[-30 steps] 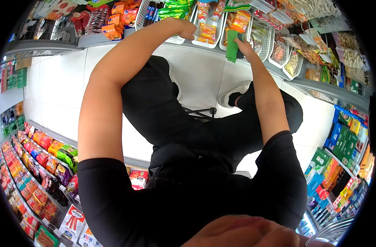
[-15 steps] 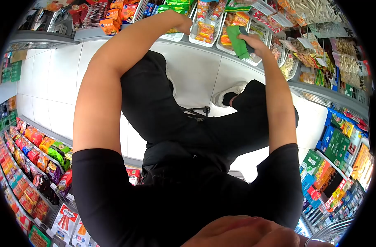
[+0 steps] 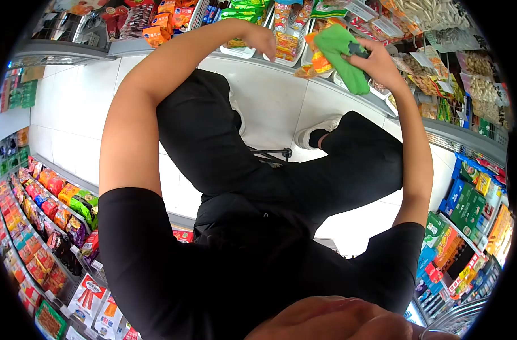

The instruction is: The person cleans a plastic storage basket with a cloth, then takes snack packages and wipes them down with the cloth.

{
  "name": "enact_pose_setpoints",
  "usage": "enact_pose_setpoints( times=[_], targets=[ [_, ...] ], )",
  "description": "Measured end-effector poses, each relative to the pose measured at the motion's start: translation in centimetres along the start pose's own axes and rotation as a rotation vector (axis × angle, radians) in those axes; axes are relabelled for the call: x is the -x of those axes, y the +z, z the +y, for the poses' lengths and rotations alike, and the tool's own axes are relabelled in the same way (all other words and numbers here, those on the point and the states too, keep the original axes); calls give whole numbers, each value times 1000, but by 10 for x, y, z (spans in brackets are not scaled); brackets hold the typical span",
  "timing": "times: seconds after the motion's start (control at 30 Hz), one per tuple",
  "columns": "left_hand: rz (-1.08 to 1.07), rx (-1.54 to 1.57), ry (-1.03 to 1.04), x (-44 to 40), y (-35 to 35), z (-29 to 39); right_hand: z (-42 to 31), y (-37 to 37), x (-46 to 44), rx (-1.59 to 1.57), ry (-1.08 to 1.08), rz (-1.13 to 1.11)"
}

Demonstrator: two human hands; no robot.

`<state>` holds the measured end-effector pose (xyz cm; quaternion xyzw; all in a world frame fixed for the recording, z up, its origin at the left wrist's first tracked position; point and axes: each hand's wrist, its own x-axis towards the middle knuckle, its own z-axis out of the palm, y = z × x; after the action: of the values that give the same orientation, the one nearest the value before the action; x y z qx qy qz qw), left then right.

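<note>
My right hand [image 3: 378, 63] is closed round a green cloth [image 3: 342, 59] with a dark grey part near the fingers. Orange-yellow snack packets [image 3: 320, 61] show beside and under the cloth, jutting past the front of the shelf; whether my right hand also grips them I cannot tell. Over the front of the white baskets hangs my left hand [image 3: 262, 42], fingers loosely stretched downward with nothing visible in them. Nearest to it are a white basket [image 3: 241, 52] of green packets and another of orange packets [image 3: 286, 46].
A grey shelf edge [image 3: 128, 47] runs along the front of the baskets. White tiled floor [image 3: 272, 93] lies between my legs, with dark metal bars [image 3: 269, 152] low in the middle. Snack shelves [image 3: 54, 218] stand at left, and stacked boxes [image 3: 468, 201] at right.
The green cloth has opened out and moved right and slightly down with my right hand. Orange packets now stick out beside it. My left hand has shifted slightly right and down.
</note>
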<state>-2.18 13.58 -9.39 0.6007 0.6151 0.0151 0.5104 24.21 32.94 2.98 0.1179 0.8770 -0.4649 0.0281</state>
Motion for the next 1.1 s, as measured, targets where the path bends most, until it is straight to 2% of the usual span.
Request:
enact_pose_setpoints(
  times=[0.07,0.2,0.33,0.43,0.47,0.57,0.73,0.87,0.97,1.0,1.1],
  targets=[
    [-7,167,-15,10,-4,24,-13,1,6,-134,90,16],
    [-26,478,146,23,-15,63,-17,4,7,-296,144,63],
    [-31,787,259,11,-12,59,-16,4,5,-523,149,155],
    [-124,1325,230,10,-15,68,-23,2,9,-545,143,183],
    [-82,1341,280,11,-16,72,-25,1,11,-534,142,185],
    [214,1456,228,0,-23,60,-18,0,9,-419,123,66],
    [310,1625,442,9,-25,75,-19,1,8,-182,161,-31],
    [400,1668,454,13,-21,84,-1,4,4,-231,70,-152],
    [502,1547,557,0,-12,80,12,0,-1,-122,16,-210],
    [530,1602,526,1,-11,85,12,-1,-3,-87,38,-234],
    [465,1566,509,-1,-11,85,11,-2,0,-92,3,-264]
  ],
)
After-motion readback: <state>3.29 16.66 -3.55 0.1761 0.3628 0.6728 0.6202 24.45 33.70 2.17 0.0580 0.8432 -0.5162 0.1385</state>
